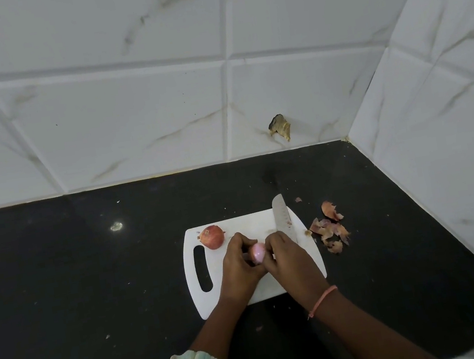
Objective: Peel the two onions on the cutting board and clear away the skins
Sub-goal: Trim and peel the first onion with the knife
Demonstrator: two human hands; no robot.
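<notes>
Both hands, left hand and right hand, hold the pink peeled onion over the cutting board. The unpeeled onion may roll off the board; the knife lies near the fingers, a cut risk.

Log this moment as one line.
both hands grip pale pink peeled onion | left hand | right hand | unpeeled red onion on white plastic cutting board | skins on counter

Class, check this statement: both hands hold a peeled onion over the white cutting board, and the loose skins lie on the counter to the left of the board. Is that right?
Not quite. The head view shows the skins lying on the counter to the right of the cutting board, not the left. Both the left hand and right hand do hold the peeled onion.
</notes>
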